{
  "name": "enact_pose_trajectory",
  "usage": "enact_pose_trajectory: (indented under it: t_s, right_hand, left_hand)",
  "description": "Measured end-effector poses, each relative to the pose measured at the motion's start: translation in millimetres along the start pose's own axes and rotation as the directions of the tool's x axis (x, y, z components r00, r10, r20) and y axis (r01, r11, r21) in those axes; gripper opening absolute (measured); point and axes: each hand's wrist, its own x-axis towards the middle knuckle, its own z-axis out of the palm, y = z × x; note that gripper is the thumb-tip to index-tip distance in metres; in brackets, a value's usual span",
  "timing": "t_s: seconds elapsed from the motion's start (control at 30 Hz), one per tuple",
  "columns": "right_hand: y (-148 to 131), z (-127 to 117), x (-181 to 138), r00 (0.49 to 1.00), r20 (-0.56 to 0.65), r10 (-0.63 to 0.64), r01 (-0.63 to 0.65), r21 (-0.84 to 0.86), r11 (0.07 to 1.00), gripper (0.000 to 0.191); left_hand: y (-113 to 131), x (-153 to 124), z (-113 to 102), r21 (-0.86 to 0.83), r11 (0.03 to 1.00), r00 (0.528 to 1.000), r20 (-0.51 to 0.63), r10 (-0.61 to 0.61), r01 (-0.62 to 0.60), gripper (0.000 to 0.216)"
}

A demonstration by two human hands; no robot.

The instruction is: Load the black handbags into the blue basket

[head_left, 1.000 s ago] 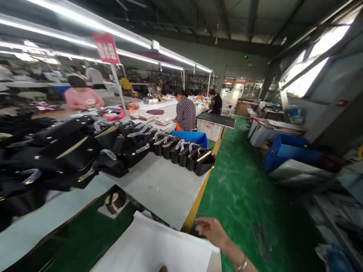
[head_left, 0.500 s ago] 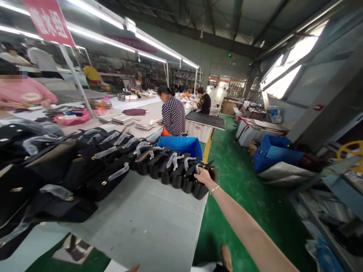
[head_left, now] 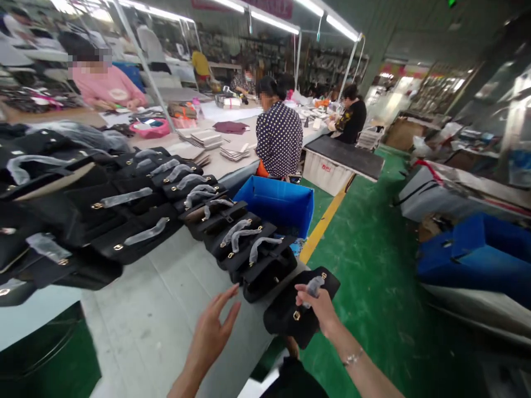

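My right hand grips the wrapped handle of a black handbag and holds it off the end of the row, at the table's right edge. My left hand hovers open over the grey table, fingers spread, just short of the nearest bag in the row. A row of black handbags with plastic-wrapped handles runs back along the table toward a larger pile of black bags at the left.
A blue bin stands past the row's end. A person in a dotted top works behind it, others farther back and left. Green floor with a yellow line lies to the right, with blue crates beyond.
My right hand reached to the last bag in the row, took its handle and pulled it toward me. My left hand has come up into view over the table.
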Motion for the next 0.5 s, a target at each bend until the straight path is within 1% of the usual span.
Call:
enact_pose_trajectory:
  t_s: [0.07, 0.13, 0.17, 0.2, 0.23, 0.27, 0.3, 0.33, 0.37, 0.4, 0.5]
  right_hand:
    - [-1.7, -29.4, -4.3, 0.999, 0.032, 0.002, -0.004, 0.043, 0.999, 0.038]
    - [-8.3, -47.5, -6.5, 0.997, 0.072, -0.005, -0.002, 0.095, 0.995, 0.032]
    - [-12.0, -52.3, -6.4, 0.995, 0.096, 0.002, -0.018, 0.175, 0.984, 0.032]
    - [-15.4, -54.5, -5.5, 0.993, 0.120, 0.017, -0.053, 0.302, 0.952, 0.036]
    - [-18.1, -54.7, -3.6, 0.990, 0.139, 0.033, -0.094, 0.458, 0.884, 0.042]
    - [-20.0, -53.3, -0.8, 0.985, 0.162, 0.051, -0.141, 0.606, 0.783, 0.044]
    - [-21.1, -50.7, 2.8, 0.980, 0.185, 0.074, -0.186, 0.715, 0.674, 0.042]
    - [-21.4, -47.5, 7.2, 0.973, 0.208, 0.105, -0.229, 0.773, 0.592, 0.036]
    - [-21.2, -44.0, 12.1, 0.963, 0.227, 0.147, -0.270, 0.787, 0.554, 0.031]
    - [-20.7, -40.5, 17.3, 0.949, 0.250, 0.191, -0.314, 0.776, 0.547, 0.030]
    - [-17.9, -31.8, 31.1, 0.901, 0.301, 0.311, -0.428, 0.725, 0.539, 0.034]
  left_hand:
    - [33.6, 61.5, 26.8, 0.029, 0.999, 0.999, -0.050, -0.019, 0.021, 0.046]
    - [51.4, 114.0, 51.3, 0.139, 0.982, 0.991, -0.062, -0.117, 0.125, 0.044]
    - [56.3, 134.6, 61.5, 0.166, 0.971, 0.985, -0.048, -0.168, 0.173, 0.041]
    - [59.8, 150.4, 69.9, 0.181, 0.960, 0.977, -0.028, -0.212, 0.213, 0.038]
    - [62.8, 161.2, 76.7, 0.178, 0.954, 0.970, 0.000, -0.245, 0.241, 0.034]
    - [66.1, 166.6, 82.2, 0.163, 0.953, 0.964, 0.030, -0.265, 0.257, 0.030]
    - [70.6, 166.7, 86.9, 0.145, 0.954, 0.960, 0.058, -0.274, 0.263, 0.027]
    - [76.8, 161.9, 91.3, 0.124, 0.956, 0.956, 0.088, -0.279, 0.268, 0.025]
    - [85.1, 152.6, 95.9, 0.097, 0.959, 0.953, 0.117, -0.278, 0.268, 0.024]
    - [95.5, 139.8, 100.7, 0.068, 0.963, 0.952, 0.145, -0.270, 0.262, 0.024]
    - [133.6, 91.4, 115.6, -0.033, 0.979, 0.946, 0.268, -0.184, 0.200, 0.017]
